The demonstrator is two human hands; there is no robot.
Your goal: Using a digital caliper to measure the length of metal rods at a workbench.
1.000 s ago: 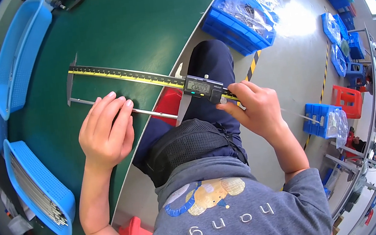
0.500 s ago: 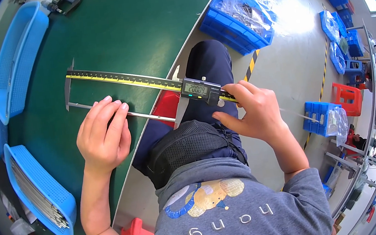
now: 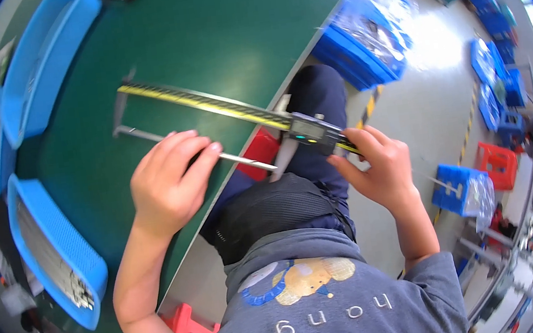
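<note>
A long digital caliper (image 3: 206, 105) with a black and yellow scale lies slantwise across the table edge, its jaws wide apart. My right hand (image 3: 379, 164) grips its near end, thumb and fingers closed beside the display housing (image 3: 310, 130). Between the jaws runs a thin metal rod (image 3: 247, 162), roughly parallel to the scale. My left hand (image 3: 172, 183) pinches this rod near its middle, fingers covering part of it. The rod's ends are at or close to the two jaws; blur hides whether they touch.
On the green table (image 3: 223, 32), blue baskets line the left side; the lower basket (image 3: 68, 234) holds several thin rods. Right of the table stands a blue crate (image 3: 349, 53) with plastic bags. A red stool (image 3: 189, 324) sits below the table edge, another red stool (image 3: 498, 164) farther right.
Caliper, rod and both hands have shifted right in the view, and the table and baskets have shifted too. The caliper slants a little more. Both grips stay the same.
</note>
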